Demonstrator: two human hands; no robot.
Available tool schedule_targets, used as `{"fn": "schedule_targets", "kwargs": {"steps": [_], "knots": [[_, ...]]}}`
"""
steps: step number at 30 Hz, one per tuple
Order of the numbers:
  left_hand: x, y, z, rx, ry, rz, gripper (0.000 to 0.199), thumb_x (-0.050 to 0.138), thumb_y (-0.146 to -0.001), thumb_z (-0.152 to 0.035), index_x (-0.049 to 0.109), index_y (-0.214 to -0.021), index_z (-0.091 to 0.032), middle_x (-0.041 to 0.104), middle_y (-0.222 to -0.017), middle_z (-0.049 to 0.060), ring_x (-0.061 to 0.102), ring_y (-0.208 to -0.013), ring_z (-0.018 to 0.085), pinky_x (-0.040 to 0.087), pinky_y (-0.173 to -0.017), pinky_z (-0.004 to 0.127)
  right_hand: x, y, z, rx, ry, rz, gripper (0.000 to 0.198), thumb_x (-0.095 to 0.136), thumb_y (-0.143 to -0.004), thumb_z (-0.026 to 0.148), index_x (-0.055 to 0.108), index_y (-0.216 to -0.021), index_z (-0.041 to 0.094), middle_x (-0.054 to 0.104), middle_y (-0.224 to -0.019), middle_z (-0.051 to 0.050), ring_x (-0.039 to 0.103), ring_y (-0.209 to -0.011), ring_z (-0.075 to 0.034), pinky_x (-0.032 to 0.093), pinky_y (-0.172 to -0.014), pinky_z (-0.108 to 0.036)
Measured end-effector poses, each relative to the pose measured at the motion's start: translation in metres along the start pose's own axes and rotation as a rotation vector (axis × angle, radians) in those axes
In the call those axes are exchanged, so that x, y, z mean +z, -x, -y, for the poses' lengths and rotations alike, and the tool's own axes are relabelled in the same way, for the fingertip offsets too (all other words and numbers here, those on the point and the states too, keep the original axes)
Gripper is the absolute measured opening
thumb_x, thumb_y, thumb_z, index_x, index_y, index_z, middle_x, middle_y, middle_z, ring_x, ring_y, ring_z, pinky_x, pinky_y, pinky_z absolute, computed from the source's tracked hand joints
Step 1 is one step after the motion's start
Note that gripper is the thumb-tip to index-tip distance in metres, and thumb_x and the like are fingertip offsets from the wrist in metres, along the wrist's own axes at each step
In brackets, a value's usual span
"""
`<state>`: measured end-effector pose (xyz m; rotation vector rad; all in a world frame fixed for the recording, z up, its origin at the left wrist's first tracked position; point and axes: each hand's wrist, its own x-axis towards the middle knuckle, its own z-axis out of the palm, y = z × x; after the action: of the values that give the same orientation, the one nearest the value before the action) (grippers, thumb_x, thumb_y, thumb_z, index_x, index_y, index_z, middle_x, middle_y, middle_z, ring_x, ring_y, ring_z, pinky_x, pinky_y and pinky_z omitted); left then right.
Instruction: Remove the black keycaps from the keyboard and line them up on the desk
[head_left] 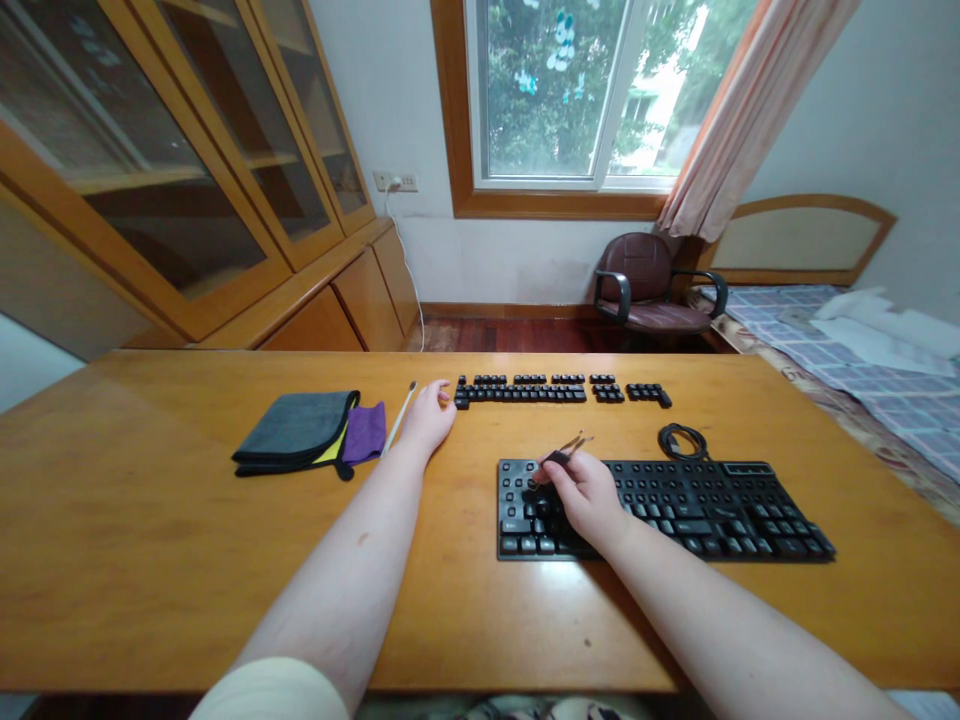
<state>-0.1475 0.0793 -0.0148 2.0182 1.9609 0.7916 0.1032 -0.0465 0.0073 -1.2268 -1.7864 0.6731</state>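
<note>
My right hand [587,492] grips a keycap puller [556,458] with a dark body and thin wire prongs, held over the left part of a black keyboard [697,510]. On the keyboard's upper left the keycaps are off and small switch stems show; caps remain on the lower rows and right side. My left hand [431,415] rests at the left end of several rows of loose black keycaps [525,393]. Its fingers are slightly curled and apart, beside a larger keycap [462,404]; whether they touch it I cannot tell.
Left of my left hand lie a thin white brush [399,418], a purple cloth [365,434] and a folded grey cloth [296,430] with black edging. The keyboard's coiled cable [682,441] sits behind it. Beyond the wooden desk [150,540] stands a chair [645,285].
</note>
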Motion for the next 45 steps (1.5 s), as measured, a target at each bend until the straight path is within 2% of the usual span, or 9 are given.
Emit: {"fn": "schedule_targets", "kwargs": {"steps": [3,5,9,11,16,23,28,38,45], "knots": [[-0.018,0.016,-0.024,0.064,0.031,0.008,0.038,0.048,-0.080,-0.022,0.050,-0.118,-0.018,0.061,-0.109,0.007,0.059,-0.095,0.020,0.045,-0.087,0.031,-0.007,-0.003,0.004,-0.075,0.143,0.142,0.023,0.047,-0.088,0.031,0.064,-0.078,0.021,0.067,-0.077,-0.004,0.062,-0.074,-0.019,0.046,-0.068,-0.029],[-0.029,0.037,-0.047,0.218,0.074,0.192,0.042,0.053,-0.079,-0.031,0.051,-0.120,-0.021,0.059,-0.116,0.006,0.058,-0.101,0.021,0.044,-0.091,0.032,-0.010,-0.006,0.005,-0.081,0.192,0.214,0.022,0.047,-0.088,0.030,0.064,-0.078,0.021,0.067,-0.075,-0.004,0.061,-0.072,-0.018,0.045,-0.065,-0.028],[-0.029,0.087,-0.082,0.484,0.090,0.556,0.084,0.065,-0.067,-0.052,0.031,-0.138,-0.025,0.030,-0.146,0.008,0.026,-0.134,0.028,0.020,-0.110,0.041,-0.008,-0.010,0.004,-0.071,0.204,0.285,0.021,0.047,-0.088,0.027,0.064,-0.077,0.020,0.066,-0.074,-0.003,0.059,-0.069,-0.017,0.044,-0.064,-0.026],[-0.018,0.103,-0.087,0.529,0.099,0.631,0.103,0.066,-0.061,-0.059,0.017,-0.143,-0.022,0.018,-0.150,0.010,0.016,-0.137,0.029,0.011,-0.112,0.047,-0.006,-0.010,0.003,-0.063,0.183,0.318,0.018,0.048,-0.087,0.025,0.065,-0.082,0.019,0.067,-0.078,-0.003,0.060,-0.071,-0.016,0.044,-0.066,-0.026],[0.008,0.107,-0.079,0.538,0.085,0.674,0.119,0.068,-0.052,-0.065,0.010,-0.144,-0.015,0.014,-0.150,0.015,0.008,-0.138,0.032,0.005,-0.111,0.051,-0.003,-0.010,0.001,-0.066,0.179,0.395,0.018,0.049,-0.088,0.024,0.066,-0.086,0.019,0.069,-0.084,-0.004,0.061,-0.076,-0.016,0.044,-0.069,-0.025],[0.004,0.104,-0.077,0.540,0.060,0.740,0.113,0.064,-0.056,-0.067,0.014,-0.144,-0.015,0.013,-0.150,0.013,0.004,-0.138,0.032,0.003,-0.111,0.050,-0.007,-0.006,-0.001,-0.376,0.310,0.500,0.019,0.048,-0.089,0.028,0.064,-0.085,0.018,0.069,-0.084,-0.006,0.061,-0.079,-0.018,0.044,-0.073,-0.028],[0.006,0.104,-0.076,0.549,0.048,0.760,0.113,0.061,-0.058,-0.068,0.010,-0.144,-0.015,0.011,-0.150,0.013,0.002,-0.138,0.032,0.002,-0.110,0.052,-0.007,-0.003,-0.002,-0.545,0.402,0.469,0.020,0.044,-0.090,0.028,0.061,-0.086,0.017,0.067,-0.077,-0.006,0.060,-0.072,-0.017,0.043,-0.067,-0.028],[0.009,0.101,-0.078,0.536,0.064,0.757,0.114,0.063,-0.056,-0.068,0.012,-0.144,-0.015,0.012,-0.150,0.015,0.003,-0.138,0.034,0.002,-0.110,0.055,0.000,0.000,-0.012,-0.418,0.357,0.317,0.022,0.042,-0.091,0.027,0.060,-0.083,0.017,0.066,-0.074,-0.007,0.060,-0.068,-0.017,0.045,-0.065,-0.027],[0.012,0.101,-0.075,0.549,0.073,0.753,0.115,0.063,-0.056,-0.068,0.011,-0.144,-0.016,0.013,-0.150,0.014,0.004,-0.138,0.034,0.002,-0.110,0.055,0.001,0.000,-0.010,-0.397,0.321,0.301,0.021,0.042,-0.091,0.026,0.060,-0.084,0.017,0.066,-0.073,-0.006,0.060,-0.069,-0.017,0.045,-0.065,-0.027]]}}
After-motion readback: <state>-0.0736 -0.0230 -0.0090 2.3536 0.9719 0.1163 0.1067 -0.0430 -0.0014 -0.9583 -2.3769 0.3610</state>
